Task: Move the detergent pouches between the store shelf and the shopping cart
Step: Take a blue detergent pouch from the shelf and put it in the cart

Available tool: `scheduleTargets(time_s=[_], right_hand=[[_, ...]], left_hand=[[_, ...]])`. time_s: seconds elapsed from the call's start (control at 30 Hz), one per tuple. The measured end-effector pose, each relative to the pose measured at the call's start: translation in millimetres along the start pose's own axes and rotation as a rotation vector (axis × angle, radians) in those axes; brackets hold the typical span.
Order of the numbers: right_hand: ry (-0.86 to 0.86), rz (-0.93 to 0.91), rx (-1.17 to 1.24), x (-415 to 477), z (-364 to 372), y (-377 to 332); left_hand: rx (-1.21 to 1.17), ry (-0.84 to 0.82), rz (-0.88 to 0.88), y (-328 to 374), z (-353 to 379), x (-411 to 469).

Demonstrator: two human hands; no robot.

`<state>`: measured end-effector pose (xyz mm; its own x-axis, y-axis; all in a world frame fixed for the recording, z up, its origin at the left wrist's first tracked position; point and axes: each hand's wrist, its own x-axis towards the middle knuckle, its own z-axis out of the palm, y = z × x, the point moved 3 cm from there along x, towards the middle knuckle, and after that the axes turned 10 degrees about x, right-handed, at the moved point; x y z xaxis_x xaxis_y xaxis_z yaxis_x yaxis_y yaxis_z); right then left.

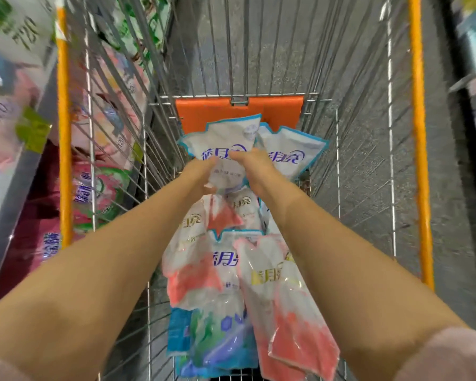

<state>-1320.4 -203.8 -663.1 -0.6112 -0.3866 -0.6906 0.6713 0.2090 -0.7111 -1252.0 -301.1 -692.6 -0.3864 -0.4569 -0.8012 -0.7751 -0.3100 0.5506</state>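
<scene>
Both my arms reach down into the wire shopping cart (390, 133). My left hand (201, 174) and my right hand (254, 167) grip one white, blue-edged detergent pouch (226, 138) from either side, at the far end of the cart. A second blue-edged pouch (294, 149) lies just right of it. Nearer to me lie several more pouches: pink and white ones (283, 292), (201, 268) and a blue and green one (215, 342). My fingers are partly hidden behind the held pouch.
The store shelf (19, 133) runs along the left, packed with pink, red and white detergent pouches (107, 193) seen through the cart's wires. Orange rails (419, 133) top both cart sides, and an orange flap (239, 111) stands at the far end. Grey floor lies to the right.
</scene>
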Motion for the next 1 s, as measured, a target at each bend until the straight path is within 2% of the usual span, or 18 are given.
scheduleTargets(time_s=[0.1,0.23,0.53,0.63,0.83,1.0], right_hand=[[0.008,0.05,0.122,-5.3,-1.9,7.0],[0.069,0.042,0.252,-10.3,-9.0,5.6],[-0.038,-0.094,0.24,-66.4,11.4,-19.3],[-0.048,-0.142,0.245,-96.6,11.2,-17.3],[-0.053,-0.315,0.207,-186.3,10.8,-20.7],[-0.105,-0.508,0.032,-274.4,20.4,-30.7]], left_hand=[[0.007,-0.027,-0.017,-7.3,0.4,6.0],[-0.048,-0.073,0.05,1.2,3.0,-1.5],[0.003,0.038,0.292,15.5,4.7,-59.0],[0.043,0.104,0.424,10.5,-2.8,-94.8],[-0.115,0.145,0.588,-8.2,-30.3,-197.7],[-0.154,0.225,0.747,-17.7,-58.8,-298.6]])
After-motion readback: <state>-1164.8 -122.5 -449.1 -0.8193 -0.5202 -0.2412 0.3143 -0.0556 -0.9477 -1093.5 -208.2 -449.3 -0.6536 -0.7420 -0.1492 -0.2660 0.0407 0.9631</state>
